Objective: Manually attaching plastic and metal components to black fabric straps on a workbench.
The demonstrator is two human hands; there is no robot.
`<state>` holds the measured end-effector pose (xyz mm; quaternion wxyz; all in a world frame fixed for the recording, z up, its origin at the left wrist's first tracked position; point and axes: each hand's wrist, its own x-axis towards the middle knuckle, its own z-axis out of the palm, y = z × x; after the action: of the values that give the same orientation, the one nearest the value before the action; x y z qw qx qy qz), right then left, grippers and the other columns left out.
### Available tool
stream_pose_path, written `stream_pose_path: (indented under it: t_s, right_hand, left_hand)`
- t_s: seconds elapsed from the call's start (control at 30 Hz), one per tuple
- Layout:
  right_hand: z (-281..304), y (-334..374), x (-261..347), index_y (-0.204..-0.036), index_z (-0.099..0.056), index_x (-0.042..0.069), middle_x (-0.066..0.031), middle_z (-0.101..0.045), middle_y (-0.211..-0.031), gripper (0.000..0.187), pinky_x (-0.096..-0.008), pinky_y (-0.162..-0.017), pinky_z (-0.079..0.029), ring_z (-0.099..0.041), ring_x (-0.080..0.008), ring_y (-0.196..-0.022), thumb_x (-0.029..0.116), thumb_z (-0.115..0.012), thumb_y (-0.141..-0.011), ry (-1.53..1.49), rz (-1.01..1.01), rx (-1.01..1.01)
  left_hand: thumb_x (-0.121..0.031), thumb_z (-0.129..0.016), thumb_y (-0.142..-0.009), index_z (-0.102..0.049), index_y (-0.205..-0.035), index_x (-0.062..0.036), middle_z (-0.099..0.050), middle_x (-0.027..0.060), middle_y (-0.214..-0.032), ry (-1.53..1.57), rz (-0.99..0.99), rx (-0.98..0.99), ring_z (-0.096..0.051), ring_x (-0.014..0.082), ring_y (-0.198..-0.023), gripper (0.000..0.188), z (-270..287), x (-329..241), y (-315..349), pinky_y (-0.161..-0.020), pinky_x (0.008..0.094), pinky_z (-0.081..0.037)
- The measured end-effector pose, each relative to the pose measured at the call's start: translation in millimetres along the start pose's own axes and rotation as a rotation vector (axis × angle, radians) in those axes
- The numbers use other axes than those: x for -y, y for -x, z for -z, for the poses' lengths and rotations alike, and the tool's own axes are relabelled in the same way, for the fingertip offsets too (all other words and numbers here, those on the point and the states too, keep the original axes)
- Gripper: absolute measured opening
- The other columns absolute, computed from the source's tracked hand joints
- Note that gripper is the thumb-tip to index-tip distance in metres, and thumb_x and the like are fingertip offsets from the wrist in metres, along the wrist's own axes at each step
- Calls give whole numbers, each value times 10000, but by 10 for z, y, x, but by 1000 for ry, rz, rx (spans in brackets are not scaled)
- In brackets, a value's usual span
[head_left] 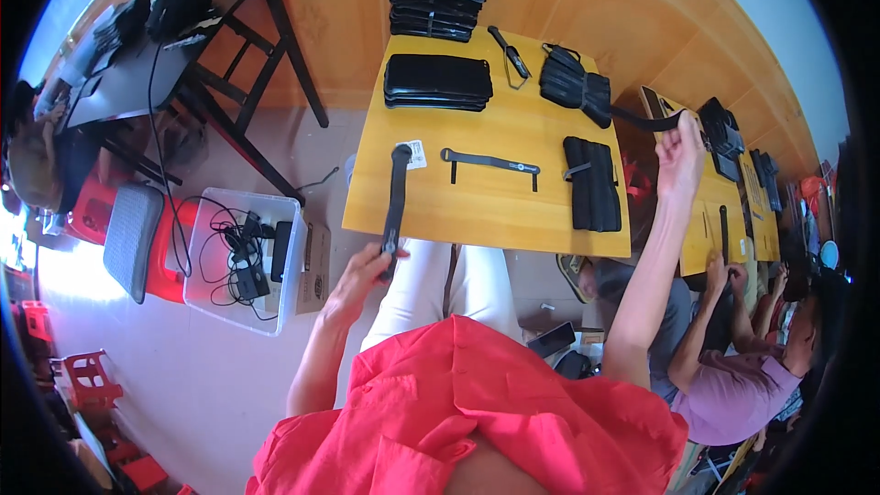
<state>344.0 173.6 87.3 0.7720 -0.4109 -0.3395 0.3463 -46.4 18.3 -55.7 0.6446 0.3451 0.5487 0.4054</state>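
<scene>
Two straps (397,197) (646,122): closed left hand (357,280) grips one, right hand (680,158) pinches the other.

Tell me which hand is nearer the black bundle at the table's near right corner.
Right. The right hand, holding a black strap, is right of the black bundle; the left hand is farther off to its left, by the table.

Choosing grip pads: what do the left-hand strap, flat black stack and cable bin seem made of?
Strap in left hand: probably woven fabric, matte; little sheen.
Flat black stack: possibly leatherette or plastic, glossy; light streaks its top.
Cable bin: likely plastic, smooth; translucent walls.
</scene>
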Motion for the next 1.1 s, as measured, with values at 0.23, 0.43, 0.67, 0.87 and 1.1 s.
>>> stream_pose_path:
  t_s: [0.23, 0.43, 0.67, 0.87, 1.1]
  right_hand:
    - [232, 532, 78, -878, -579, -4, -17, -516, -542, 176, -183, -412, -394, -490, -78, -433, 162, -523, -896, 257, -117, 451]
    - [458, 775, -62, -845, -599, -38, -79, -603, -613, 169, -236, -516, -526, -604, -131, -514, 126, -563, -858, 294, -268, 583]
    - [416, 1032, -82, -862, -599, -68, -100, -609, -700, 137, -229, -558, -526, -618, -128, -586, 28, -523, -800, 377, -419, 704]
    - [5, 1368, -233, -874, -605, -45, -91, -627, -786, 120, -218, -599, -513, -628, -124, -658, -42, -521, -788, 489, -356, 987]
    - [288, 1111, -599, -993, -570, -29, -95, -646, -767, 190, -232, -650, -528, -650, -136, -716, -69, -535, -811, 598, -374, 824]
  left_hand:
    - [-138, -579, -822, -601, -920, 3, -514, 0, -657, -43, -203, -252, -439, 139, -530, 173, -84, 160, -708, -552, 287, -388]
    - [-130, -633, -755, -559, -1025, -14, -492, 120, -710, -777, -458, -617, -508, 256, -623, 302, -107, 436, -901, -598, 360, -414]
    - [-144, -644, -758, -537, -1089, -21, -523, 128, -820, -872, -441, -760, -523, 262, -712, 369, -360, 100, -707, -641, 366, -432]
    - [-178, -640, -806, -512, -1174, -25, -593, 87, -923, -496, -772, 173, -552, 141, -751, 419, -1060, -382, -493, -641, 282, -472]
    - [-124, -596, -850, -618, -918, 15, -584, 14, -698, -297, -99, 535, -522, 53, -630, 156, -867, -435, -782, -540, 197, -431]
